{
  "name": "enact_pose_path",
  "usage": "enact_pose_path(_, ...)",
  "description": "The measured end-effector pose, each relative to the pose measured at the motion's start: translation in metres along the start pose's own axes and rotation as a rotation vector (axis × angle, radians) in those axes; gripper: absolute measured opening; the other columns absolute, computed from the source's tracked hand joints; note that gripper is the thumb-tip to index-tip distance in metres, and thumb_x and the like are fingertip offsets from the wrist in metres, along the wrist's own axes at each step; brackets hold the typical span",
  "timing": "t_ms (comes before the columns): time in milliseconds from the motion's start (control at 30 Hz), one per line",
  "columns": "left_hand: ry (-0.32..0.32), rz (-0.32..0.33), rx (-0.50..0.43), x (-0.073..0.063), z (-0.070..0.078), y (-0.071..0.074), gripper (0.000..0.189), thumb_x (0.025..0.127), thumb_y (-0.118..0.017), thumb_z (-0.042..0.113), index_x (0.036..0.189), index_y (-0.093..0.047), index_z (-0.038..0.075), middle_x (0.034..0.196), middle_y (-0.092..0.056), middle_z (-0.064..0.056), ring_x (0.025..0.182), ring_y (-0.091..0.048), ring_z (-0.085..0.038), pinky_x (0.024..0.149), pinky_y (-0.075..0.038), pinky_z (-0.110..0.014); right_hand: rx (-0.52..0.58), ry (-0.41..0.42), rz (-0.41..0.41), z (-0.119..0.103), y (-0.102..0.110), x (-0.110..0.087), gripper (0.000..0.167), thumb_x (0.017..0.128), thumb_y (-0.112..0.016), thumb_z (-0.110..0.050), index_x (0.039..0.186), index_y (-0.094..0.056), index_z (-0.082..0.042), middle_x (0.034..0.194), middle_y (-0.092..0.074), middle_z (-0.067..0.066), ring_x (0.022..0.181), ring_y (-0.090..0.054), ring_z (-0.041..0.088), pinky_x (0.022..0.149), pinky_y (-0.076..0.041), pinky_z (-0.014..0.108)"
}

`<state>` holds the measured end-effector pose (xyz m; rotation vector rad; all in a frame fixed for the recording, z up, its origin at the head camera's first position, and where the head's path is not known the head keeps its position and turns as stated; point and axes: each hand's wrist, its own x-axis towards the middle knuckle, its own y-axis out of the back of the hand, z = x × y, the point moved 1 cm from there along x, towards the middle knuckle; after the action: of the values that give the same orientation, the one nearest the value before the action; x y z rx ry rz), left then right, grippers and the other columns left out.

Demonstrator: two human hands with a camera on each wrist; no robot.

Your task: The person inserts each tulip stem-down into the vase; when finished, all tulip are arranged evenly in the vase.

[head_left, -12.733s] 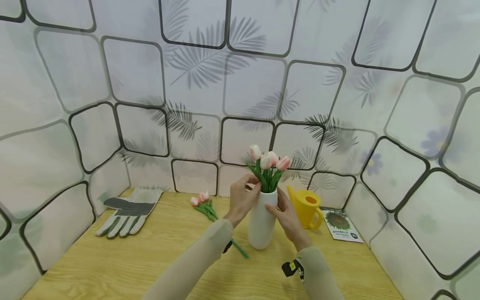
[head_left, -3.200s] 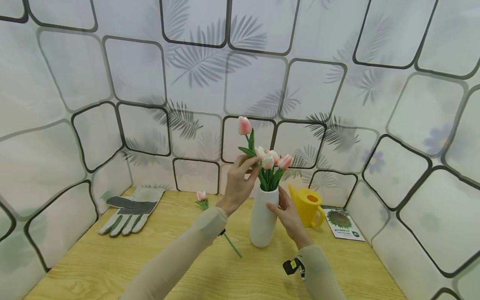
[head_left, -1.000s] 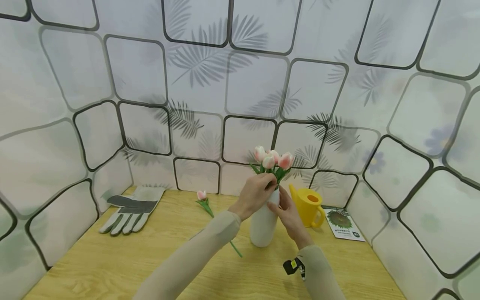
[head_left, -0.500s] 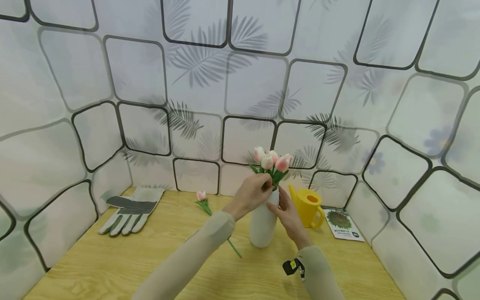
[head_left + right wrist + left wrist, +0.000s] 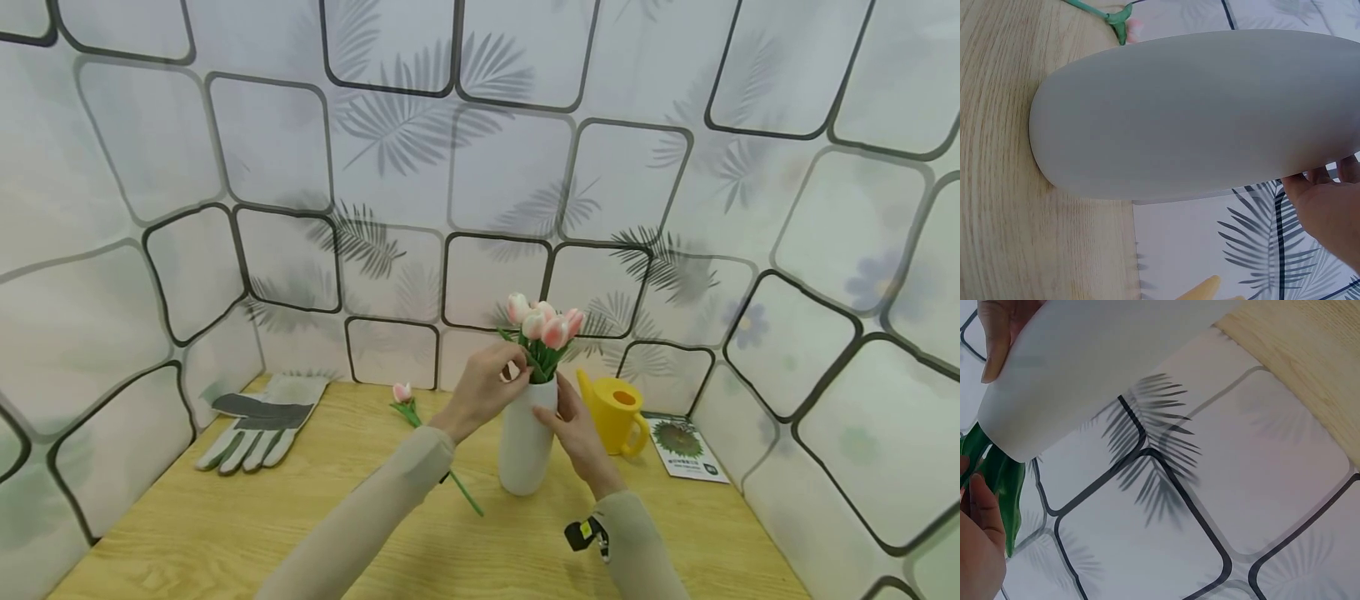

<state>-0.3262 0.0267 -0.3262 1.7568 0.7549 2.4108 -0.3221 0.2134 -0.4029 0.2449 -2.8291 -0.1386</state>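
A tall white vase (image 5: 525, 446) stands on the wooden table with several pink and white tulips (image 5: 553, 332) in it. My left hand (image 5: 487, 387) is at the left of its mouth, thumb and fingertips pinching a tulip by its green leaves (image 5: 1009, 494). The blooms rise above this hand. From the right side, my right hand (image 5: 573, 429) grips the vase near the top, thumb in front; its fingers (image 5: 1316, 175) are partly hidden behind the vase. One more tulip (image 5: 402, 393) lies on the table behind the left forearm, which covers part of its stem.
A yellow watering can (image 5: 615, 417) stands just right of the vase. Beyond it lies a seed packet (image 5: 684, 450) with a sunflower-like picture. Grey-and-white work gloves (image 5: 266, 421) lie at the back left. A patterned curtain (image 5: 390, 275) surrounds the table (image 5: 300, 533).
Of two tulips lying on the table at first, one was lifted by the left hand and lowered into the vase. The left hand has since shifted left at the mouth; the right hand stays.
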Motion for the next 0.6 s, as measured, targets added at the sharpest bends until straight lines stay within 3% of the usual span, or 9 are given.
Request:
enact_pose_path(200, 0.087, 0.064, -0.037, -0.006, -0.008, 0.001, 0.008, 0.086, -0.072, 0.002, 0.092, -0.068, 0.006, 0.081, -0.068, -0.004, 0.070, -0.063, -0.012, 0.056, -0.053, -0.024, 0.013, 0.000, 0.010, -0.002, 0.000, 0.000, 0.077, 0.097, -0.064, -0.018, 0.158, -0.018, -0.020, 0.160, -0.029, 0.007, 0.145, -0.032, 0.028, 0.119, -0.026, 0.055)
enact_pose_path(500, 0.364, 0.101, -0.195, -0.029, -0.029, 0.004, 0.008, 0.089, -0.071, 0.011, 0.093, -0.071, 0.004, 0.080, -0.072, -0.004, 0.068, -0.065, -0.010, 0.057, -0.055, -0.023, -0.001, -0.012, 0.020, -0.002, -0.001, 0.000, 0.077, 0.096, -0.065, -0.018, 0.158, -0.019, -0.018, 0.159, -0.031, 0.009, 0.144, -0.034, 0.031, 0.118, -0.027, 0.055)
enact_pose_path(600, 0.422, 0.097, -0.219, -0.040, -0.037, 0.006, 0.008, 0.090, -0.072, 0.014, 0.091, -0.071, 0.006, 0.080, -0.072, -0.003, 0.068, -0.063, -0.008, 0.058, -0.054, -0.022, -0.007, -0.015, 0.018, -0.002, -0.001, 0.000, 0.077, 0.096, -0.064, -0.017, 0.158, -0.018, -0.016, 0.159, -0.031, 0.011, 0.144, -0.034, 0.033, 0.118, -0.027, 0.056)
